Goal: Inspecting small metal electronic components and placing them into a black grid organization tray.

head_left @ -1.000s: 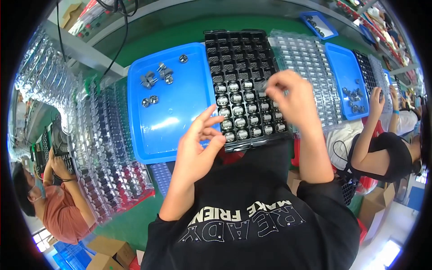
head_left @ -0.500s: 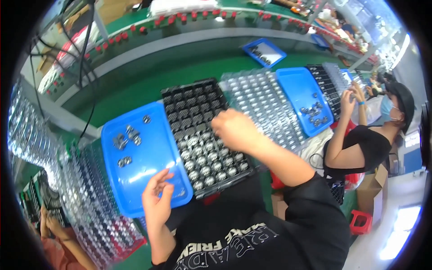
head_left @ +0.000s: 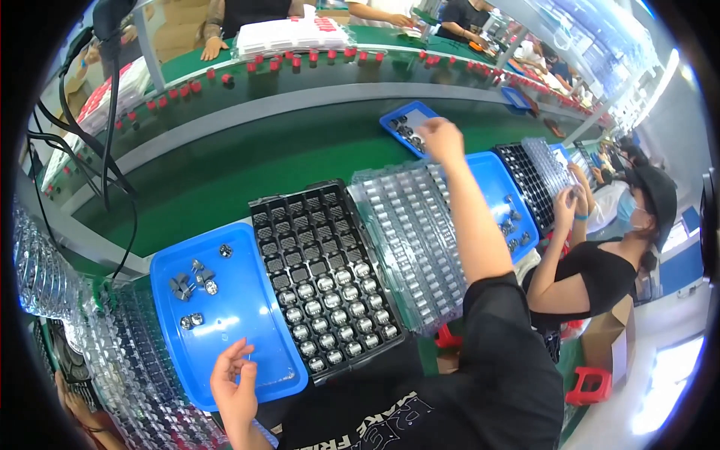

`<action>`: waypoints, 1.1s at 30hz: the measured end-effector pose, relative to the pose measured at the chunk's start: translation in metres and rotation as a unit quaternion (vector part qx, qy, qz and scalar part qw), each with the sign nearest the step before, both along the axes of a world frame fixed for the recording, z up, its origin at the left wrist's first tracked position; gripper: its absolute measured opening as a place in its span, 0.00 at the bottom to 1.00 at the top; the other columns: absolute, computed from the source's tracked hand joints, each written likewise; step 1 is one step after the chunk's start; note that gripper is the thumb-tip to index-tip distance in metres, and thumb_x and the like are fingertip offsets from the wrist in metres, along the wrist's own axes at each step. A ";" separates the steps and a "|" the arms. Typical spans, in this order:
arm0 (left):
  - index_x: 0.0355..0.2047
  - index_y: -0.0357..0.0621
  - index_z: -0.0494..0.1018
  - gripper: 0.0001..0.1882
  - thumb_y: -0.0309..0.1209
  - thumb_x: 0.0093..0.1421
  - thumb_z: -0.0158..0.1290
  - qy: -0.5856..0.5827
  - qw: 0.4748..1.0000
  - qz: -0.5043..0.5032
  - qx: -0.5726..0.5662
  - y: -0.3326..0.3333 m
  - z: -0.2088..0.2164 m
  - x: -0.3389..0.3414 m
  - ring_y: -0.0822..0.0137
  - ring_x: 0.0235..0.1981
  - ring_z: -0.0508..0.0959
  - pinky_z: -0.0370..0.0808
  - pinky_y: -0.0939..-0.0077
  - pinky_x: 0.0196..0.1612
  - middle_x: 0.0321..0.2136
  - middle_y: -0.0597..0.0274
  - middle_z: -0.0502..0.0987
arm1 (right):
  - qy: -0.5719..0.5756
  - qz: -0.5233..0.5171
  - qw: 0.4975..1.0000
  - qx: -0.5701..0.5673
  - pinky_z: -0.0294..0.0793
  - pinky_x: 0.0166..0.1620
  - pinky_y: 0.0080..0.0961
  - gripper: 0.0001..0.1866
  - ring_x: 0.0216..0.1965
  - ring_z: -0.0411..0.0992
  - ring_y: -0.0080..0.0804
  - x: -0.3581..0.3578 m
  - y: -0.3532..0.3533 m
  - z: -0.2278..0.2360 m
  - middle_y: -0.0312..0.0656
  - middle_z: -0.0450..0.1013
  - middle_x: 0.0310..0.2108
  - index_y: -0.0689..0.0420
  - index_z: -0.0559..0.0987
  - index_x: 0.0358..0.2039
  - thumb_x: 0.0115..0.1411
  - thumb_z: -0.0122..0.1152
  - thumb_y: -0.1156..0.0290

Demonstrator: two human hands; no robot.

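Observation:
My right hand [head_left: 441, 141] reaches out over the right edge of a small blue tray [head_left: 388, 122] holding dark metal parts [head_left: 406, 129]. Its fingers are blurred, so whether they grip a part does not show. Above the near edge of a large blue tray [head_left: 225, 367], my left hand [head_left: 235, 381] is open with loosely curled fingers and nothing in it. Several small grey and silver parts [head_left: 196, 279] lie scattered in that tray. Beside it is a black compartment tray [head_left: 328, 187]. Shiny round metal parts [head_left: 328, 304] fill its near rows; the far rows show bare patterned bottoms.
A clear plastic tray stack [head_left: 409, 232] lies right of the black tray, followed by another blue tray [head_left: 487, 166]. A masked co-worker [head_left: 592, 262] works at the right. Stacked clear trays [head_left: 135, 360] stand at the left, below hanging black cables [head_left: 111, 112]. A green belt [head_left: 300, 150] runs behind.
My right hand has left the black compartment tray and moved away from me to the small blue tray. My left hand stays by the large blue tray. The whole view has shifted.

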State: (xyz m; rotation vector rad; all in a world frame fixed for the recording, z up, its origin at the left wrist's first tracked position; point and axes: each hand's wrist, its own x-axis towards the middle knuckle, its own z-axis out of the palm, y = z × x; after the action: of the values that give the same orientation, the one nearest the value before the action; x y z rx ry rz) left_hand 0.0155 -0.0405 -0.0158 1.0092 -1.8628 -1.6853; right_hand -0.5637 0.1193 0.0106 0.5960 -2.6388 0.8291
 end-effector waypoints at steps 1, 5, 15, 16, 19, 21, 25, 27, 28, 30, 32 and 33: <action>0.54 0.37 0.74 0.20 0.23 0.60 0.57 -0.011 1.000 0.016 -0.005 0.000 0.000 0.002 0.77 0.34 0.75 0.71 0.81 0.40 0.43 0.56 0.81 | 0.064 -0.065 0.995 0.038 0.78 0.49 0.44 0.19 0.45 0.78 0.54 -0.044 0.012 -0.013 0.57 0.80 0.40 0.63 0.83 0.40 0.57 0.61 0.60; 0.52 0.37 0.75 0.20 0.22 0.59 0.57 -0.023 0.998 0.059 -0.003 -0.006 -0.008 0.014 0.78 0.34 0.75 0.71 0.81 0.40 0.41 0.56 0.81 | -0.032 -0.085 0.958 0.272 0.79 0.47 0.44 0.15 0.44 0.79 0.54 -0.143 0.028 -0.054 0.59 0.78 0.43 0.63 0.85 0.37 0.56 0.53 0.70; 0.51 0.36 0.75 0.20 0.19 0.57 0.57 -0.033 0.993 0.106 -0.028 -0.008 -0.004 0.020 0.76 0.33 0.75 0.72 0.81 0.39 0.41 0.56 0.81 | -0.382 -0.137 0.881 -0.245 0.83 0.42 0.54 0.16 0.41 0.78 0.45 -0.153 -0.029 -0.094 0.47 0.75 0.41 0.59 0.75 0.48 0.58 0.54 0.81; 0.51 0.36 0.75 0.20 0.19 0.56 0.57 -0.027 0.997 0.073 -0.026 -0.013 -0.004 0.006 0.76 0.33 0.76 0.73 0.80 0.40 0.41 0.56 0.82 | -0.397 -0.099 0.842 -0.352 0.82 0.42 0.54 0.15 0.41 0.78 0.47 -0.172 -0.002 -0.086 0.48 0.76 0.42 0.60 0.76 0.47 0.59 0.53 0.82; 0.52 0.36 0.75 0.21 0.18 0.56 0.56 -0.049 0.997 0.051 -0.038 -0.013 0.005 0.004 0.75 0.35 0.77 0.74 0.79 0.42 0.42 0.57 0.81 | -0.359 -0.052 0.833 -0.418 0.84 0.38 0.45 0.11 0.34 0.79 0.42 -0.120 -0.020 -0.054 0.48 0.77 0.36 0.64 0.76 0.42 0.58 0.53 0.79; 0.54 0.37 0.74 0.23 0.18 0.56 0.56 -0.049 0.997 0.006 -0.065 -0.011 0.012 0.000 0.74 0.38 0.78 0.75 0.77 0.44 0.43 0.58 0.80 | -0.348 -0.040 0.842 -0.410 0.82 0.39 0.44 0.13 0.37 0.77 0.41 -0.095 -0.025 -0.032 0.48 0.76 0.37 0.68 0.75 0.44 0.58 0.54 0.78; 0.59 0.38 0.70 0.29 0.22 0.55 0.60 -0.056 0.980 0.010 -0.193 -0.008 0.018 -0.008 0.62 0.44 0.79 0.76 0.69 0.49 0.52 0.51 0.76 | -0.344 0.107 0.770 -0.527 0.79 0.37 0.35 0.08 0.33 0.74 0.34 -0.011 -0.058 0.005 0.45 0.72 0.30 0.64 0.77 0.37 0.58 0.59 0.74; 0.63 0.40 0.65 0.34 0.27 0.56 0.62 -0.063 0.964 0.028 -0.255 -0.005 0.021 -0.021 0.53 0.51 0.76 0.75 0.63 0.52 0.59 0.45 0.69 | -0.376 0.160 0.785 -0.465 0.79 0.40 0.33 0.12 0.33 0.74 0.32 0.051 -0.068 0.034 0.41 0.72 0.30 0.65 0.75 0.42 0.59 0.60 0.74; 0.65 0.41 0.62 0.37 0.30 0.56 0.63 -0.056 0.955 0.042 -0.288 -0.005 0.022 -0.029 0.48 0.55 0.74 0.74 0.59 0.55 0.62 0.42 0.65 | -0.376 0.175 0.800 -0.434 0.80 0.41 0.34 0.14 0.34 0.74 0.31 0.087 -0.077 0.042 0.43 0.74 0.34 0.65 0.75 0.45 0.59 0.60 0.74; 0.67 0.43 0.60 0.39 0.33 0.57 0.62 -0.045 0.934 0.055 -0.350 -0.003 0.028 -0.049 0.43 0.63 0.66 0.66 0.55 0.63 0.65 0.39 0.60 | -0.370 0.186 0.813 -0.409 0.80 0.43 0.35 0.12 0.36 0.75 0.32 0.149 -0.090 0.035 0.43 0.75 0.37 0.64 0.75 0.43 0.58 0.60 0.75; 0.67 0.44 0.60 0.37 0.35 0.59 0.60 0.017 0.938 0.053 -0.343 0.002 0.042 -0.066 0.40 0.66 0.61 0.59 0.52 0.67 0.65 0.35 0.59 | -0.394 0.209 0.801 -0.399 0.79 0.37 0.32 0.15 0.33 0.75 0.30 0.230 -0.113 0.032 0.43 0.75 0.36 0.66 0.75 0.44 0.57 0.61 0.75; 0.67 0.42 0.60 0.37 0.36 0.59 0.60 0.014 0.930 0.047 -0.364 0.002 0.043 -0.074 0.38 0.65 0.60 0.59 0.51 0.67 0.65 0.34 0.57 | -0.376 0.200 0.822 -0.378 0.78 0.36 0.29 0.16 0.32 0.75 0.29 0.265 -0.119 0.033 0.43 0.76 0.34 0.67 0.75 0.45 0.57 0.62 0.74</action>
State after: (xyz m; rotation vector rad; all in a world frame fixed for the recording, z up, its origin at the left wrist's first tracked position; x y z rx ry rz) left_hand -0.0588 -0.0389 0.0268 0.7266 -2.1196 -0.8108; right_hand -0.2982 0.0001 0.0435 0.6794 -2.4013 2.5105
